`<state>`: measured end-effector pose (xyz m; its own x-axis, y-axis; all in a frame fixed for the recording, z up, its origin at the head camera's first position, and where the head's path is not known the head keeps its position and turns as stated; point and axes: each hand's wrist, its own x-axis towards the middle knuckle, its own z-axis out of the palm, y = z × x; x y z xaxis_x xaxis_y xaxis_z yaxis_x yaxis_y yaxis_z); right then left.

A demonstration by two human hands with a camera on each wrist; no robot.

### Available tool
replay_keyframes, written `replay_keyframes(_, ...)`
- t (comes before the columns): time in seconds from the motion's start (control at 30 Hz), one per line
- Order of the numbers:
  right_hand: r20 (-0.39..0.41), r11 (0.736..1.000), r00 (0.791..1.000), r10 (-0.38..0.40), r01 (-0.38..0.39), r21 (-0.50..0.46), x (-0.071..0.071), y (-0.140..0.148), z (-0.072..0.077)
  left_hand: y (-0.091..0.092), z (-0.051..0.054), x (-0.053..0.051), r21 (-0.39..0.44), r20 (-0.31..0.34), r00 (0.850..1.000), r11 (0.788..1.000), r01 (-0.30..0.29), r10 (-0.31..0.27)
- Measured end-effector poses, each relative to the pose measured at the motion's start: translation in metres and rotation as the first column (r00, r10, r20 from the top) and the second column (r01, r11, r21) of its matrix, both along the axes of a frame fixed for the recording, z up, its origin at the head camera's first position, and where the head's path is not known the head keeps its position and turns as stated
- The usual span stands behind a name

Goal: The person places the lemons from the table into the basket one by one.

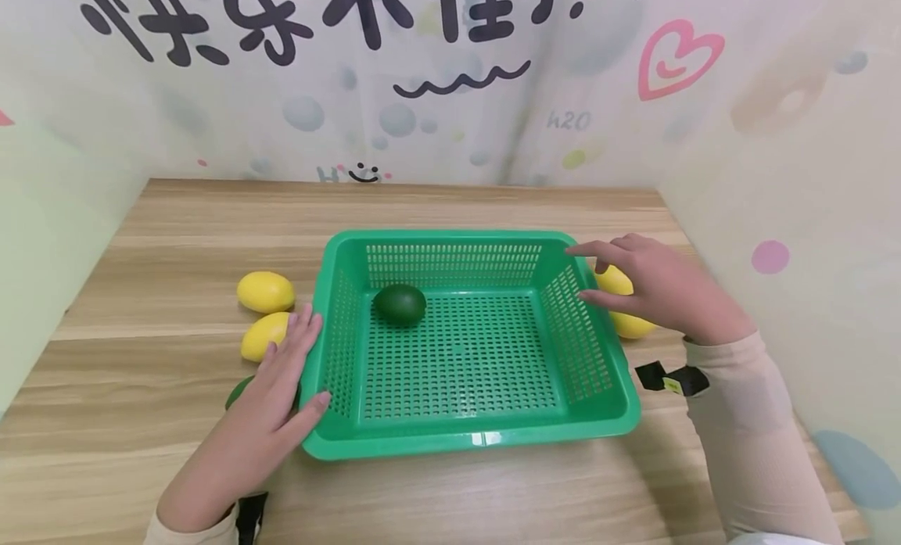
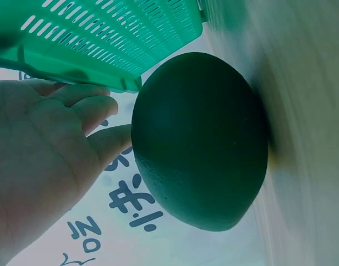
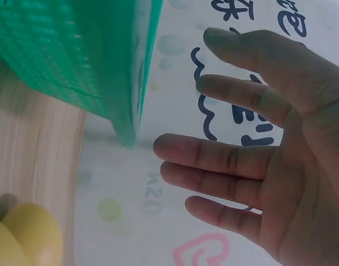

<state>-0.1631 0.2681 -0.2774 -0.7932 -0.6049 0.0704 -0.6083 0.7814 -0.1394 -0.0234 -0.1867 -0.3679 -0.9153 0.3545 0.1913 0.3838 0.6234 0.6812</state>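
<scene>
A green plastic basket (image 1: 472, 443) stands on the wooden table, one dark green avocado-like fruit (image 1: 400, 304) lying inside at its back left. My left hand (image 1: 263, 412) rests on the basket's left rim, fingers fairly straight. Close to that hand, a second dark green fruit (image 2: 200, 141) fills the middle of the left wrist view; in the head view the hand mostly covers it. My right hand (image 1: 655, 287) is held at the basket's right rim with fingers extended and parted, holding nothing; the right wrist view shows a gap between its fingertips and the basket (image 3: 119, 66).
Two yellow lemon-like fruits (image 1: 265, 292) lie left of the basket. Two more yellow fruits (image 1: 632, 326) lie on its right, partly behind my right hand. A wall sheet (image 1: 450, 138) with writing and drawings rises behind the table (image 1: 211, 224).
</scene>
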Motion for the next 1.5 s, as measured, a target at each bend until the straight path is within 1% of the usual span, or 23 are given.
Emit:
replay_keyframes(0.13, -0.008, 1.0, 1.0, 0.001, -0.001, -0.004, -0.001, 0.006, -0.002, 0.0, 0.001, 0.001, 0.001, -0.001, 1.0, 1.0, -0.002, 0.002)
replay_keyframes(0.37, -0.005, 0.999, 0.999, -0.038, 0.038, 0.001, 0.003, 0.014, -0.003, 0.0, 0.001, 0.0, 0.003, 0.003, 1.0, 1.0, 0.0, 0.0)
replay_keyframes(0.5, 0.007, 0.998, 0.998, -0.063, 0.063, 0.008, 0.004, 0.019, -0.006, 0.0, 0.001, 0.0, 0.0, 0.001, 1.0, 1.0, -0.002, 0.002)
replay_keyframes(0.63, 0.028, 0.997, 0.996, -0.08, 0.08, -0.014, 0.003, 0.028, -0.012, 0.0, 0.001, -0.001, -0.003, 0.0, 1.0, 1.0, -0.005, 0.005)
replay_keyframes(0.73, 0.033, 0.997, 0.997, -0.067, 0.068, -0.028, 0.003, 0.036, -0.016, 0.0, 0.0, -0.001, -0.003, 0.002, 1.0, 1.0, -0.003, 0.003)
replay_keyframes(0.9, 0.022, 0.998, 0.998, -0.055, 0.055, -0.023, 0.006, 0.047, -0.025, 0.0, 0.0, -0.001, -0.005, 0.002, 1.0, 1.0, -0.002, 0.002)
replay_keyframes(1.03, 0.044, 0.996, 0.995, -0.089, 0.09, -0.024, 0.007, 0.052, -0.029, 0.0, 0.0, -0.001, -0.002, 0.0, 1.0, 1.0, -0.004, 0.004)
replay_keyframes(1.27, 0.119, 0.987, 0.98, -0.158, 0.156, 0.028, 0.008, 0.056, -0.032, 0.0, 0.0, -0.001, -0.002, -0.002, 1.0, 1.0, -0.008, 0.008)
replay_keyframes(1.37, 0.135, 0.987, 0.978, -0.161, 0.158, 0.031, 0.008, 0.058, -0.035, 0.0, 0.001, -0.001, -0.006, 0.001, 1.0, 1.0, -0.009, 0.009)
replay_keyframes(1.5, 0.147, 0.989, 0.978, -0.147, 0.146, 0.014, 0.008, 0.063, -0.042, 0.001, 0.001, 0.0, -0.009, 0.01, 1.0, 1.0, -0.01, 0.01)
